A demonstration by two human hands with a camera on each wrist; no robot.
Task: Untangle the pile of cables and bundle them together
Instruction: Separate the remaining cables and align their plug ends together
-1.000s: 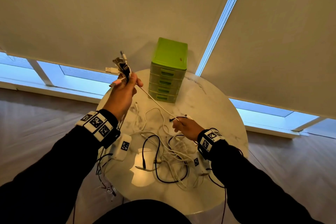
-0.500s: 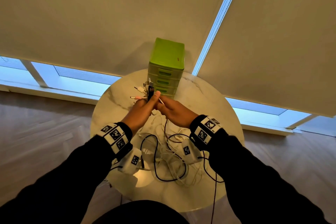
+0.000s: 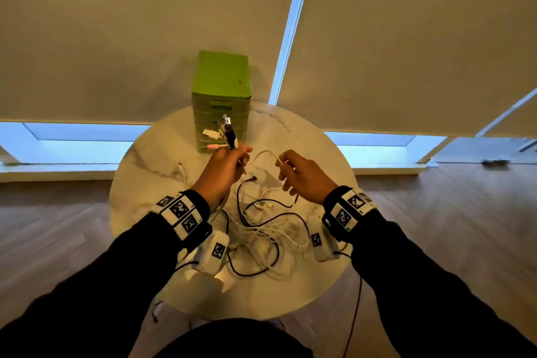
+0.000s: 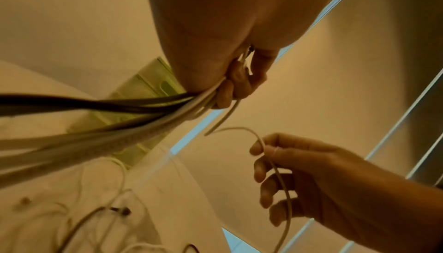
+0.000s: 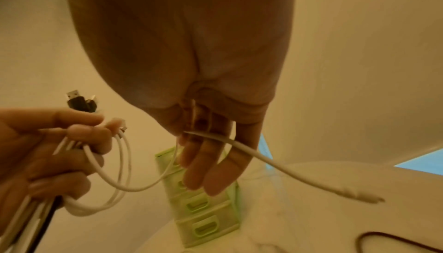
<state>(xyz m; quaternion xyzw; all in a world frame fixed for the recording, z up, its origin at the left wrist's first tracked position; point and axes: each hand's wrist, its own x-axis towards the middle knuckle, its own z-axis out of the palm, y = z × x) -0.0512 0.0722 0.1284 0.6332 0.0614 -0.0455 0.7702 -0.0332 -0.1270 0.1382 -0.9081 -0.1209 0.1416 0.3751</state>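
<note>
1. The pile of cables (image 3: 261,229) lies tangled on the round bench (image 3: 139,183), between the 2 wrists; black and white strands cross over each other there.
2. A gathered bunch of cable ends (image 3: 228,136) stands above the left hand (image 3: 225,167), plugs pointing up and strands trailing down to the pile.
3. The left hand is clenched around that bunch; the left wrist view shows black and white strands running out under the palm.
4. The right hand (image 3: 305,176) pinches 1 white cable (image 3: 268,154) between thumb and forefinger, the other fingers loosely spread. The cable arcs between the 2 hands, and its tail hangs toward the pile.
5. Step in hand, as judged: running the white cable free of the tangle so that it joins the bunch.
6. To do it well: let the cable slide through a light pinch rather than drag it, keep the left grip firm so no plug slips, and lift any loop off the black strands before drawing on.
7. Progress, as judged: partial; most of the length is still knotted on the bench.
8. A green drawer unit (image 3: 220,96) stands at the far edge of the bench, behind the hands.
</note>
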